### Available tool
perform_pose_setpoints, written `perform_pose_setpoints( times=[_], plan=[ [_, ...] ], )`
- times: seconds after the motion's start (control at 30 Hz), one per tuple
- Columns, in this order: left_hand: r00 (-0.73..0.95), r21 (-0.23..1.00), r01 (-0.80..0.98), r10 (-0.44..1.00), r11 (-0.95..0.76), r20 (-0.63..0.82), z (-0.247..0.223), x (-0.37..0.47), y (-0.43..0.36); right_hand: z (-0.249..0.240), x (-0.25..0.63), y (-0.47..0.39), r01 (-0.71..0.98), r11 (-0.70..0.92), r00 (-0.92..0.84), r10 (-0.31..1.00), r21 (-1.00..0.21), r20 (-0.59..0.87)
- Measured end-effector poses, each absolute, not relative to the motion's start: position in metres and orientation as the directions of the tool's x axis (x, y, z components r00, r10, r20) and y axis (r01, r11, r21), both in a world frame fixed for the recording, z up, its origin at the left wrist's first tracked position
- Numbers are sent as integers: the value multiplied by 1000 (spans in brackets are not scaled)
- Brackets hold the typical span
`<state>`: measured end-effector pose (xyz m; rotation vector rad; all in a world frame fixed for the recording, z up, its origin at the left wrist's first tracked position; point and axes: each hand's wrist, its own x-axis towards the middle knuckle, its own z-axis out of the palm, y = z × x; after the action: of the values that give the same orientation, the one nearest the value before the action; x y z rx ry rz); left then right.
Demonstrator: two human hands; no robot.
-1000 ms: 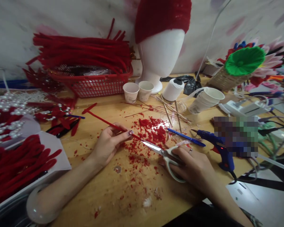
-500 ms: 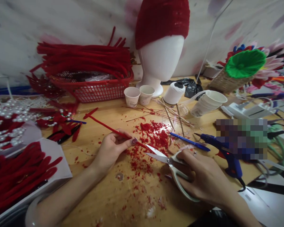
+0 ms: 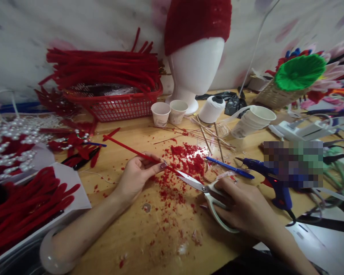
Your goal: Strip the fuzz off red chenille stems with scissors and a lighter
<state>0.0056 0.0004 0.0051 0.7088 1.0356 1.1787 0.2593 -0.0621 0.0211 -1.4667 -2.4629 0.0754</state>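
My left hand (image 3: 140, 173) pinches a thin red pipe cleaner (image 3: 126, 146) between thumb and fingers. One end of it points to the upper left, and the other sticks out past my thumb toward the right. In my right hand (image 3: 240, 202) are scissors (image 3: 218, 217) with pale handles, my fingers through the loops. Their blades are nearly closed, with the tips at the pipe cleaner's right end. Beneath the blades and around them, red fuzz clippings (image 3: 186, 160) lie scattered on the wooden table (image 3: 103, 236).
Behind stand a red basket (image 3: 123, 109) of pipe cleaners, two paper cups (image 3: 160, 114), a thread spool (image 3: 212, 109) and a white mannequin head (image 3: 197, 68). To the right lie a blue pen (image 3: 232, 168) and a blue glue gun (image 3: 278, 183). A box (image 3: 74, 187) of red pieces sits left.
The scissor blades have closed from a wider gap at the pipe cleaner's right end. My view has shifted slightly; both hands keep their holds.
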Motion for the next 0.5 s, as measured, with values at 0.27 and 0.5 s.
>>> perform_pose_setpoints(
  times=[0.27,0.5],
  plan=[
    [65,886,-380,963,266,-261,3,5,0,19,261,-61,855,499,-458,855,-142,244],
    [59,881,-385,960,275,-274,5,5,0,13,265,-60,839,519,-469,841,-163,269]
  ],
)
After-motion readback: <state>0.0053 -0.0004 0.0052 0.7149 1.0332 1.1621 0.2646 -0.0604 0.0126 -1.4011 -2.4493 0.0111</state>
